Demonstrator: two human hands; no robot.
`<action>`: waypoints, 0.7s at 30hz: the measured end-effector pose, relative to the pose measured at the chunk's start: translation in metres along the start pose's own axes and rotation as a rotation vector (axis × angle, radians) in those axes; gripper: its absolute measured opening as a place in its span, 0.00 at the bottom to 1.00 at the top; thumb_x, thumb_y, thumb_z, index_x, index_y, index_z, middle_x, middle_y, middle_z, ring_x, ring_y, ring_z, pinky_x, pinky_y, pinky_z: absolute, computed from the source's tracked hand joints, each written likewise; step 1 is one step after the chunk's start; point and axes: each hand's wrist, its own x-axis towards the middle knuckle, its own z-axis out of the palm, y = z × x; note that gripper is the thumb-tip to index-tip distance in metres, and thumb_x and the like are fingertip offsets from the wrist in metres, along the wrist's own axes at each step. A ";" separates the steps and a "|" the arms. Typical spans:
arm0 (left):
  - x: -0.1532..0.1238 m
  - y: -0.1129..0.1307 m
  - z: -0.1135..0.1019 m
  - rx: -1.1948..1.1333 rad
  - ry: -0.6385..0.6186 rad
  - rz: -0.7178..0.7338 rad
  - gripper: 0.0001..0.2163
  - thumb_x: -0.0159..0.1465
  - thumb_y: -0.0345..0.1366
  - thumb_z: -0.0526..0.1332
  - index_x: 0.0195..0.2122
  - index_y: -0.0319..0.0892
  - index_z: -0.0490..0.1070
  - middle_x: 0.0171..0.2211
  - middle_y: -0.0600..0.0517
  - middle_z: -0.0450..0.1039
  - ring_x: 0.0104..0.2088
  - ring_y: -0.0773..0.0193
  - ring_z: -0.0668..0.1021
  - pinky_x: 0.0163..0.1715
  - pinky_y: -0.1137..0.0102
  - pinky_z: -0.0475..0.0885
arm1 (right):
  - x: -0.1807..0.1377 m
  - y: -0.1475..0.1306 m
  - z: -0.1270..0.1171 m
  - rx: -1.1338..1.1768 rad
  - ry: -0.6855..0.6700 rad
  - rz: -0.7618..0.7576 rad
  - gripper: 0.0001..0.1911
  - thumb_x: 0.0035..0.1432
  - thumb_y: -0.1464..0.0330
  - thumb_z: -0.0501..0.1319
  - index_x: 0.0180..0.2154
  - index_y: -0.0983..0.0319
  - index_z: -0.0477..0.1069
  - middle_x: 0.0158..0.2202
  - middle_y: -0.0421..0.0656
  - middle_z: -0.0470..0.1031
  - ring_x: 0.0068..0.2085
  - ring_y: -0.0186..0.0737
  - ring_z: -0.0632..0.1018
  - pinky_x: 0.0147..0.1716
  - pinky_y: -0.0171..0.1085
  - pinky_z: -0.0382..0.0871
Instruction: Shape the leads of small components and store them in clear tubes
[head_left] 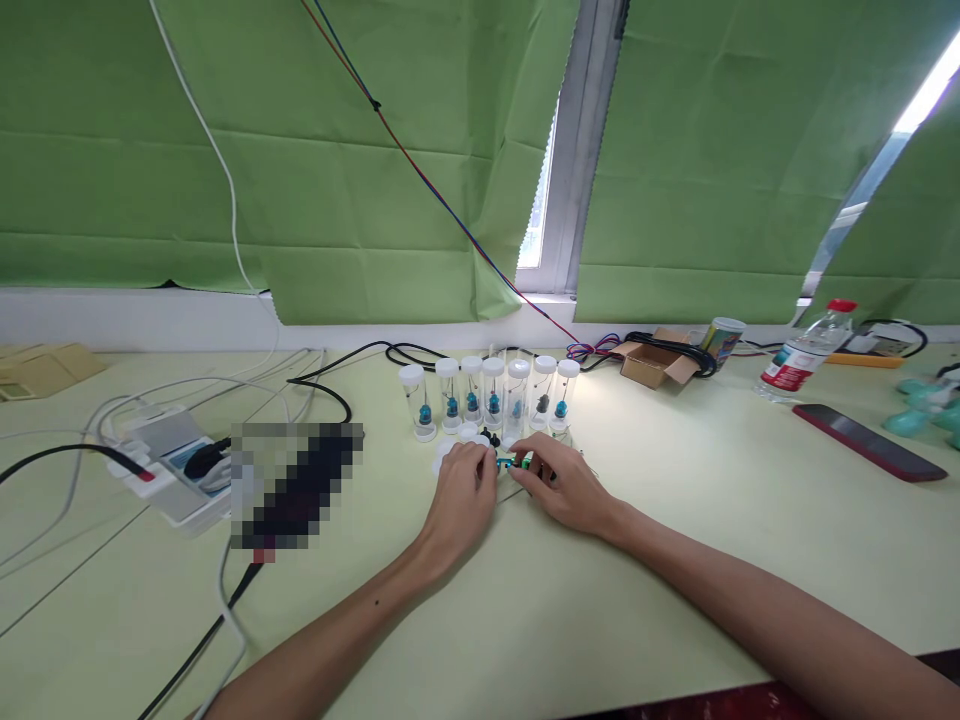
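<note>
My left hand (466,490) and my right hand (564,482) meet over the table, fingertips close together. Between them is a small blue-green part (507,463), its details too small to make out. Both hands have their fingers closed in a pinch on it. Just beyond, several clear tubes with white caps stand in a row, such as the leftmost tube (418,402) and the rightmost tube (566,395). Most hold a small blue piece with thin wires. Small black parts (490,437) and white round caps (444,455) lie beside my left fingertips.
On the left sit a white box with cables (180,510) and a blurred dark object (300,490). Toward the back right are an open cardboard box (651,365), a can (723,342), a bottle (799,360) and a dark red phone-like slab (868,442). Cables run along the wall.
</note>
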 end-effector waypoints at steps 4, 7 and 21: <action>0.000 0.000 0.000 -0.004 0.001 0.005 0.14 0.68 0.35 0.47 0.23 0.44 0.57 0.24 0.53 0.65 0.29 0.62 0.66 0.32 0.67 0.61 | -0.001 -0.001 -0.001 0.040 -0.006 -0.021 0.11 0.63 0.66 0.58 0.48 0.59 0.66 0.43 0.46 0.69 0.31 0.33 0.73 0.28 0.34 0.70; 0.000 0.000 -0.001 -0.014 -0.004 0.002 0.14 0.68 0.35 0.47 0.24 0.44 0.57 0.25 0.53 0.65 0.29 0.63 0.66 0.32 0.67 0.61 | -0.001 -0.001 -0.001 0.047 -0.009 -0.044 0.12 0.63 0.68 0.58 0.48 0.59 0.66 0.44 0.46 0.68 0.31 0.33 0.73 0.29 0.34 0.71; -0.001 0.001 0.000 -0.037 -0.031 -0.026 0.15 0.69 0.36 0.47 0.23 0.43 0.55 0.24 0.53 0.64 0.30 0.62 0.66 0.32 0.66 0.59 | 0.001 0.003 0.002 -0.034 0.048 -0.012 0.10 0.65 0.66 0.56 0.46 0.61 0.69 0.36 0.44 0.75 0.30 0.35 0.73 0.31 0.34 0.69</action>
